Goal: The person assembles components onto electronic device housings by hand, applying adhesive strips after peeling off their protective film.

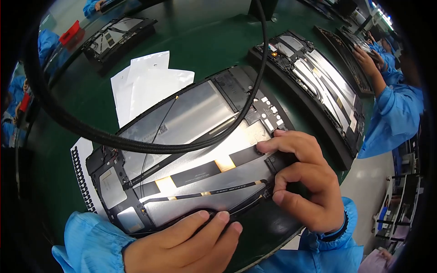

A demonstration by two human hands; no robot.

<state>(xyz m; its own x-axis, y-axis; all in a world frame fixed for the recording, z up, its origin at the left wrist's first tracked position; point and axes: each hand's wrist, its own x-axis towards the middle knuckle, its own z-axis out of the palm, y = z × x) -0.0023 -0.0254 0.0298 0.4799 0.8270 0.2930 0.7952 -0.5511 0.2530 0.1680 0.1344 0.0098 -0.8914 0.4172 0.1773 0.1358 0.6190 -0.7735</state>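
An opened tablet [191, 175] lies slanted before me, its silver plates, black flex ribbons and small circuit boards bare. My left hand [191, 243] is open, its fingers stretched out along the tablet's near edge. At the right end, my right hand [307, 177] is closed, with curled fingers gripping the end by the small board. One fingertip touches the end of the wide black flex ribbon [195, 175]. A narrower flex ribbon [218, 191] runs nearer to me. A thin black wire [159, 129] crosses the plate. Part of the near edge is hidden by my left hand.
A thick black cable [136, 143] loops across the view above the tablet. White paper sheets [150, 86] and a spiral-bound booklet [86, 173] lie at the left. Other opened tablets rest on black blocks at the right [314, 86] and far left [116, 38]. Blue-sleeved people work around.
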